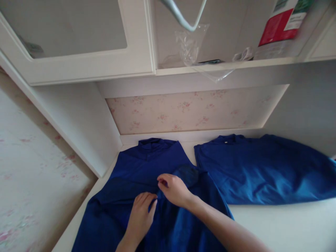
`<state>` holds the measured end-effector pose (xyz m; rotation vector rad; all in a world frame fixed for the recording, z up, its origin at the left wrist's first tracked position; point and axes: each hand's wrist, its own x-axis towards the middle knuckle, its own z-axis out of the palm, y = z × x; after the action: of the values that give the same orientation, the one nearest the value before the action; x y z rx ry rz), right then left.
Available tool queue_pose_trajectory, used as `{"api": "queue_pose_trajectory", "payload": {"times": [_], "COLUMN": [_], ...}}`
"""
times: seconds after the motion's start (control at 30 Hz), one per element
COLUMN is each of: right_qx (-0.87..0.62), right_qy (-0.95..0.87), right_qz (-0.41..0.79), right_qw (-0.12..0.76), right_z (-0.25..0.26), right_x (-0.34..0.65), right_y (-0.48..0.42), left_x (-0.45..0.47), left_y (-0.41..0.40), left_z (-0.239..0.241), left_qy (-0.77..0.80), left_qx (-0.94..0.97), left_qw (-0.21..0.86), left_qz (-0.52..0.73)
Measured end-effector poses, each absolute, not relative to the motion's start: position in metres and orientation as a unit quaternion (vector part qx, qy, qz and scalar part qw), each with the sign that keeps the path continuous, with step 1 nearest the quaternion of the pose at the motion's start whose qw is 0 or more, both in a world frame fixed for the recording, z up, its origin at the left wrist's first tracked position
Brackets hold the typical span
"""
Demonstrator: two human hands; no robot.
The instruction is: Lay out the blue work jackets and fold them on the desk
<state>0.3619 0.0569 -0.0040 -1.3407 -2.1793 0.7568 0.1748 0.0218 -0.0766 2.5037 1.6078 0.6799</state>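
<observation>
A dark blue long-sleeved shirt [147, 164] lies spread on the white desktop, its collar toward the back wall. My left hand [141, 211] is over the middle of the shirt's front, thumb and fingertips drawn together on the cloth. Just above and to the right, my right hand [173, 189] is curled, with thumb and forefinger pinched at the same part of the front. The two hands are close but apart. Whatever small fold lies between the fingertips is too fine to make out. The shirt's lower part runs out of view at the bottom.
A second blue garment [262, 168] lies folded on the right of the white desktop [288, 224]. Overhead, a shelf [231, 66] holds a clear plastic bag [190, 45] and a red-and-white package [280, 26]. A pale hanger-like rod [181, 17] hangs at the top. A cabinet door [91, 63] is at upper left.
</observation>
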Motion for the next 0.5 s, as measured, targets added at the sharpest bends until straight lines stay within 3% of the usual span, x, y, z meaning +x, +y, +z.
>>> {"api": "queue_pose_trajectory", "payload": {"times": [0.27,0.37,0.5], "right_qx": [-0.459,-0.455,-0.46], "right_qy": [-0.84,-0.827,-0.766], "right_qz": [0.235,0.262,0.322], "right_qw": [0.166,0.202,0.313], "right_z": [-0.06,-0.062,-0.032], "right_x": [0.293,0.299,0.332], "right_y": [0.115,0.117,0.125], "left_x": [0.176,0.174,0.18], "left_y": [0.0,-0.001,-0.001], "left_z": [-0.104,-0.119,-0.123], "left_qy": [0.449,0.495,0.537], "left_qx": [0.861,0.843,0.821], "left_qw": [0.06,0.045,0.004], "left_qz": [0.232,0.204,0.195]}}
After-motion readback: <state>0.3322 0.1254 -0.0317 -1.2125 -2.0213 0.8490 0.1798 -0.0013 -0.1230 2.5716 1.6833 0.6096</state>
